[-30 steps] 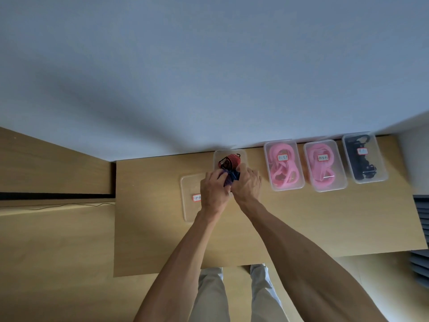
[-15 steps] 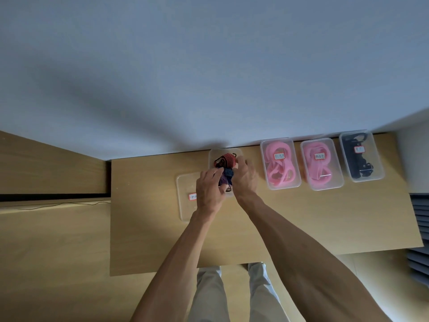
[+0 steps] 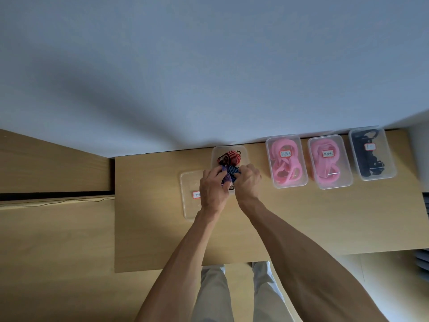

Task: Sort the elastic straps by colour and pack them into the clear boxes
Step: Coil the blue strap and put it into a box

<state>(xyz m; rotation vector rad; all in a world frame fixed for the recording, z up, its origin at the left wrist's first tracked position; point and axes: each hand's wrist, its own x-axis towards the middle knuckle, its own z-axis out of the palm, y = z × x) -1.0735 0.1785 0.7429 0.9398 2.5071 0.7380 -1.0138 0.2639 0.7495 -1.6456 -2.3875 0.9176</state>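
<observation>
An open clear box (image 3: 217, 152) stands at the table's back edge with a red-and-black striped strap (image 3: 232, 157) coiled in its far end. Over the box's near end my left hand (image 3: 212, 190) and my right hand (image 3: 248, 182) both pinch a blue-and-purple striped strap (image 3: 228, 174) bunched between them. A clear lid (image 3: 190, 198) with a red-edged label lies flat to the left, partly under my left hand.
To the right stand three lidded clear boxes in a row: two with pink straps (image 3: 286, 160) (image 3: 328, 162) and one with black straps (image 3: 370, 154). The wooden table (image 3: 325, 217) ends at the wall behind; a lower wooden surface (image 3: 51, 240) lies left.
Both hands stay over the open box and have worked the blue-and-purple strap tighter between them. The view has shifted slightly.
</observation>
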